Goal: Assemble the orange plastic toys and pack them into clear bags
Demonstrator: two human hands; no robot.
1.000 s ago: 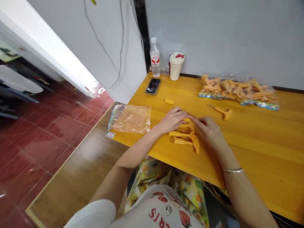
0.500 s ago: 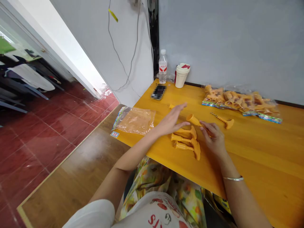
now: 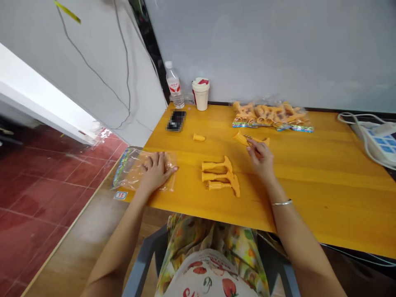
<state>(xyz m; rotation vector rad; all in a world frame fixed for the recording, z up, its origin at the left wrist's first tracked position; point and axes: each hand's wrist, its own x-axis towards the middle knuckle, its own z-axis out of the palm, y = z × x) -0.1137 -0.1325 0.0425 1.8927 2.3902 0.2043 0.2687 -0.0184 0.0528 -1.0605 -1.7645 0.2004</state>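
My left hand [image 3: 155, 175] lies flat with its fingers spread on a clear plastic bag [image 3: 128, 177] that has a colourful header. My right hand [image 3: 260, 154] is closed on a yellow T-handled tool [image 3: 241, 138]; its flared, ribbed sleeve points left, and the fingers cover the rest. Behind those fingers lies another tool, its yellow handle [image 3: 266, 141] and metal spiral bit partly showing. Three similar yellow T-handled tools [image 3: 216, 166] rest in a row between my hands, handles to the right. A loose yellow sleeve [image 3: 199, 137] lies farther back.
Bagged yellow tools [image 3: 272, 115] sit along the back of the wooden table [image 3: 309, 181]. A phone [image 3: 176, 120], a water bottle [image 3: 175, 86] and a lidded cup [image 3: 201, 95] stand back left. A power strip with cables [image 3: 383, 142] is far right. A number label [image 3: 120, 195] marks the front left.
My left hand has moved left from above the row of tools down onto the clear bag. My right hand still holds the tool, closer to the spiral-bit one. The view has turned right.
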